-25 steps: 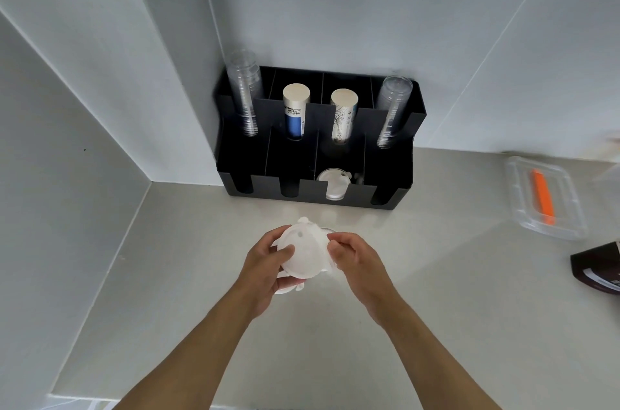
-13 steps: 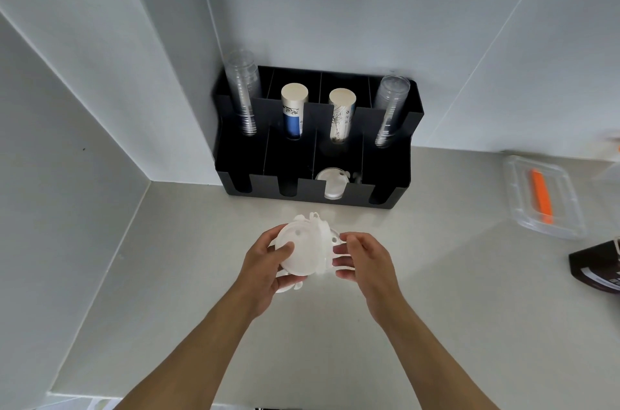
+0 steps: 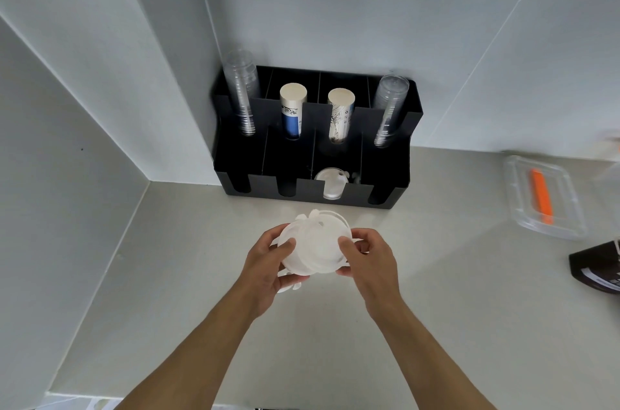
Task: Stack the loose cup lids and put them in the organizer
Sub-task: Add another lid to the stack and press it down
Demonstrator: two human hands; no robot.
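Observation:
A stack of white translucent cup lids (image 3: 315, 246) is held above the counter between both hands. My left hand (image 3: 268, 265) grips its left edge, thumb on top. My right hand (image 3: 367, 258) grips the right edge, thumb on top as well. The lids sit uneven, some tabs sticking out at the far side and below my left hand. Just behind stands the black organizer (image 3: 389, 174), against the wall. One of its front slots holds a few lids (image 3: 330, 183); the other front slots look dark.
The organizer's back row holds two stacks of clear cups (image 3: 241, 94) (image 3: 389, 107) and two stacks of paper cups (image 3: 292, 110). A clear plastic box (image 3: 543, 194) with an orange item lies at right, a dark packet (image 3: 597, 270) nearer. Walls close in on the left.
My right hand has closed back onto the right edge of the lid stack, thumb on top. The stack has shifted slightly right and sits flatter between the hands.

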